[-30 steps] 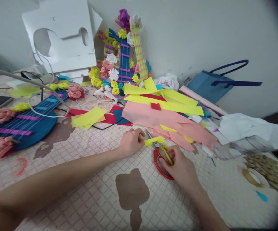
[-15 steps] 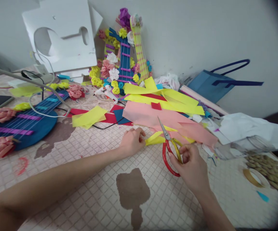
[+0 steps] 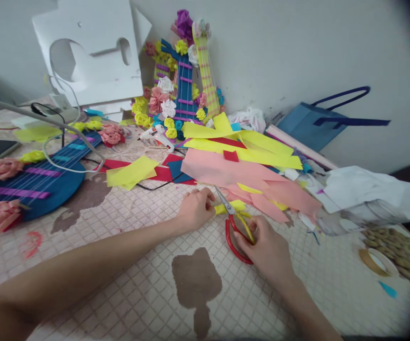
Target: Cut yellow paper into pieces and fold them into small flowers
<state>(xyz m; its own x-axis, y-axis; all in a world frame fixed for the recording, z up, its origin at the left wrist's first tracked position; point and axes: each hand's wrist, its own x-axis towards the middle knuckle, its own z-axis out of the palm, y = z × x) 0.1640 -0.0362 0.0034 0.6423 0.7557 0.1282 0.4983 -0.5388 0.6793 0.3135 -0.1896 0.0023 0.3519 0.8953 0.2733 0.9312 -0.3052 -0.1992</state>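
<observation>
My left hand (image 3: 196, 208) is closed, pinching the left end of a yellow paper strip (image 3: 238, 205) between thumb and fingers. In my right hand (image 3: 267, 248) are red-handled scissors (image 3: 230, 209), whose blades point up and left toward my left fingertips and cross over the strip. A yellow piece also shows near my right fingers and the scissor handles. Just beyond lie pink paper sheets (image 3: 222, 169), a small red piece (image 3: 231, 156) and long yellow strips (image 3: 250, 150).
Paper-flowered guitar shapes (image 3: 184, 90) lean on the wall, with a glue gun (image 3: 158, 136) before them. A blue guitar (image 3: 57, 189) lies left. At right are a blue bag (image 3: 307, 127), a tape roll (image 3: 374, 262) and peanuts (image 3: 396, 248).
My right hand and the scissors have moved left, closer to my left hand, and the blades now lie over the yellow strip. My left hand has hardly moved.
</observation>
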